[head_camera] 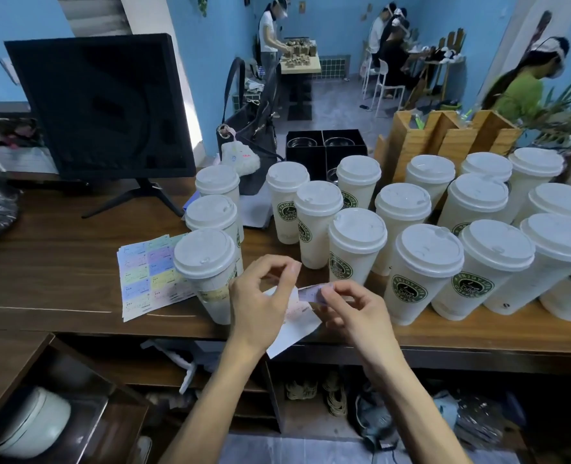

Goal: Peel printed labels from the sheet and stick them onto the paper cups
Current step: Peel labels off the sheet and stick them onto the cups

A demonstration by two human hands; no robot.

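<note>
My left hand (260, 303) holds a white backing sheet (294, 333) over the counter's front edge. My right hand (354, 306) pinches a purple label (311, 294) that is partly lifted off that sheet. Just left of my hands stands a lidded paper cup (207, 272) with a pale label on its side. Behind it lies a sheet of pastel printed labels (150, 276) flat on the wooden counter (60, 272). Several white lidded cups with green logos (421, 272) crowd the counter to the right.
A black monitor (100, 108) stands at the back left, a dark handbag (250, 135) and black holders (324, 149) behind the cups, wooden racks (445, 135) at the back right. Shelves with a white pot (33, 420) lie below. People work in the room beyond.
</note>
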